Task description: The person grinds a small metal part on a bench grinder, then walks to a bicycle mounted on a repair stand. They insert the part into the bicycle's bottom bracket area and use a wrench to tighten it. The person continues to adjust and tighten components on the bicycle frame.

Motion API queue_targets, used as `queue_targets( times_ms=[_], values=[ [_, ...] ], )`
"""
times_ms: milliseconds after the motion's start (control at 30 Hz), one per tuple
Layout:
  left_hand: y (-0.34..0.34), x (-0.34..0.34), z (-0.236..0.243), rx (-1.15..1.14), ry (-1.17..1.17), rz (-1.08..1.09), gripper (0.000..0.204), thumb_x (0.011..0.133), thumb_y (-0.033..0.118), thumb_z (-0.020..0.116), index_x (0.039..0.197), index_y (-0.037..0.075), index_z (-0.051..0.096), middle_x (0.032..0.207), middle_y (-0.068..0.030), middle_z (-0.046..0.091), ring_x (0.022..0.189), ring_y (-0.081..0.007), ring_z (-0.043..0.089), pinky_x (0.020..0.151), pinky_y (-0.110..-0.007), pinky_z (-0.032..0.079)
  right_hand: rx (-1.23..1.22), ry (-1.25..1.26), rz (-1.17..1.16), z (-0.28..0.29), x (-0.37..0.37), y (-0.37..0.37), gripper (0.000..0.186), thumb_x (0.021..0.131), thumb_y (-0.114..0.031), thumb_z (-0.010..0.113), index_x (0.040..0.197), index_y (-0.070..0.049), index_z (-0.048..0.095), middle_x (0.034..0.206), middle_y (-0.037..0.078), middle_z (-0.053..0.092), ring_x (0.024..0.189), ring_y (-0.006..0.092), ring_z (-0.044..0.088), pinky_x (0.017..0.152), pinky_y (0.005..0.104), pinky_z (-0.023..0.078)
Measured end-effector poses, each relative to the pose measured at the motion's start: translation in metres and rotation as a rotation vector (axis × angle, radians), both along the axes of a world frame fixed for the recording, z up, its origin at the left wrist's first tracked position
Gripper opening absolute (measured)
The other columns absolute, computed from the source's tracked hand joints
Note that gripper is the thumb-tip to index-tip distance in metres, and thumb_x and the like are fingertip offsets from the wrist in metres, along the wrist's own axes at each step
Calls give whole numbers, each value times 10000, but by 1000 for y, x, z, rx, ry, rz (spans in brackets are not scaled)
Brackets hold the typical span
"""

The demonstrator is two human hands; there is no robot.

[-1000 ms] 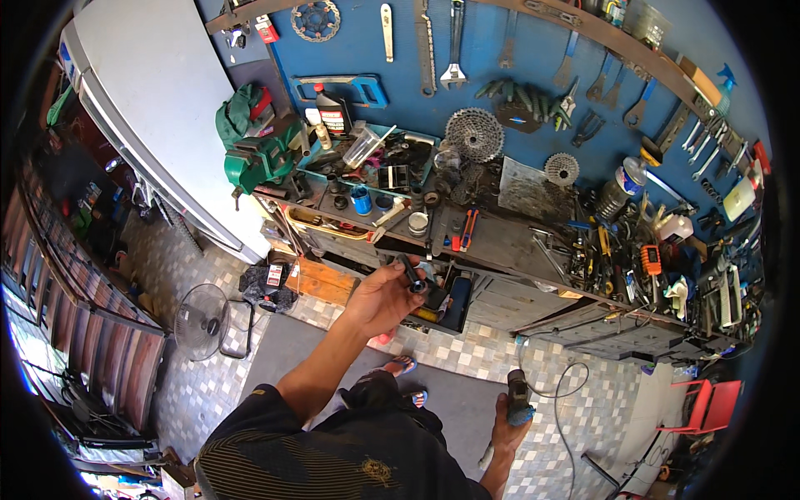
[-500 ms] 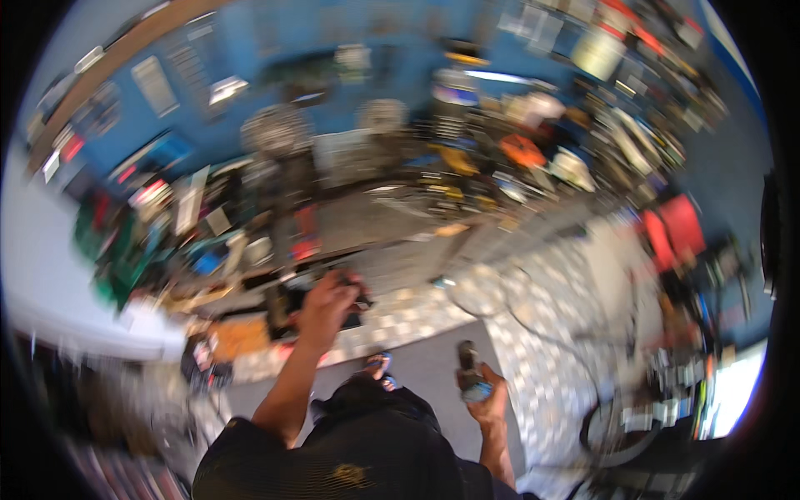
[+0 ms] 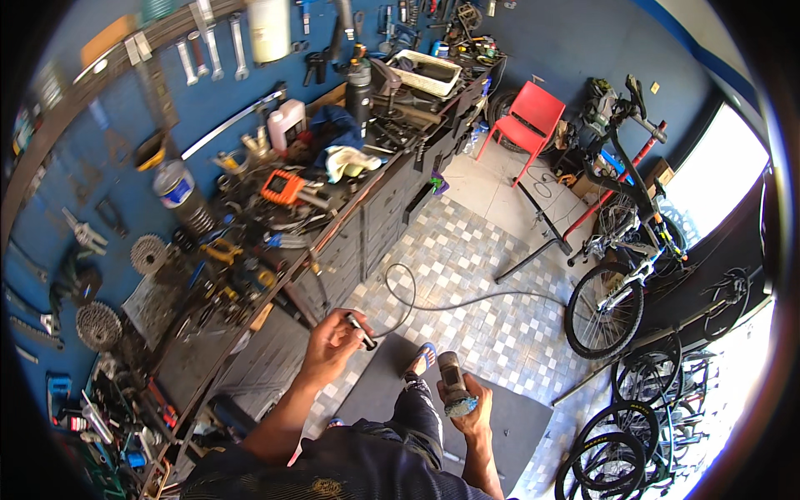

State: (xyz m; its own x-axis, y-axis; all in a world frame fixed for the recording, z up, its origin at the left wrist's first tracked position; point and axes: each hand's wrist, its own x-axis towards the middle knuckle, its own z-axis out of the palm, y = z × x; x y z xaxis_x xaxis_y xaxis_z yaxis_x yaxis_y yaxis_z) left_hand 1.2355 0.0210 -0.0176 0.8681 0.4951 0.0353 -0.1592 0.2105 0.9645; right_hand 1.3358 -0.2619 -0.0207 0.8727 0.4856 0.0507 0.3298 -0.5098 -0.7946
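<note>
Head view: both hands being occupied, each gripping a separate part in mid-air.
Left hand point(image 3: 330, 346) is pinching a small black-and-silver cylindrical part point(image 3: 361, 332) between thumb and fingertips, barely parted; the part is hanging off the front edge of the workbench point(image 3: 185, 360), close to the grey mat's point(image 3: 377, 385) far corner in view. Looking light, stiff, maybe slippery if greasy; mid-length is seeming the best hold. Right hand point(image 3: 475, 408) is wrapping a dark thick cylinder with a bluish end point(image 3: 452, 379), fingers curling about as wide as its body; the cylinder is overlapping the mat's far edge in view. Looking heavier, rigid, not fragile; its barrel is offering the surest hold. Exact kinds: can't tell.
</note>
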Motion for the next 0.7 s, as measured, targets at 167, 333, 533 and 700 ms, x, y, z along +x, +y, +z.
queue_targets(
  times_ms=[167,333,533,700],
  values=[
    [-26,186,4,-55,63,-174,178,1046,104,664,1205,31,633,1029,-10,696,969,-67,648,835,-232,504,32,9,-89,3,148,-2,363,843,-284,861,770,-42,602,632,155,635,530,297,586,553,415,485],
    [-28,331,42,-130,-86,-278,230,1004,35,702,1221,9,630,1056,-15,673,915,-79,637,831,-257,523,47,18,-75,41,301,12,334,856,-274,852,784,-46,619,647,155,647,539,303,599,560,408,498],
    [24,447,41,-162,65,-81,226,985,122,728,1150,-13,654,989,-78,696,815,-180,691,753,-345,562,170,-32,-37,32,461,50,254,852,-217,850,813,-60,655,654,101,660,552,219,618,564,368,510],
    [66,584,0,-135,101,-69,198,988,136,735,1108,-15,694,890,-66,686,778,-163,667,722,-320,530,185,-47,-14,3,604,103,262,849,-215,860,794,-63,654,638,88,650,544,181,589,552,347,501]
  ],
)
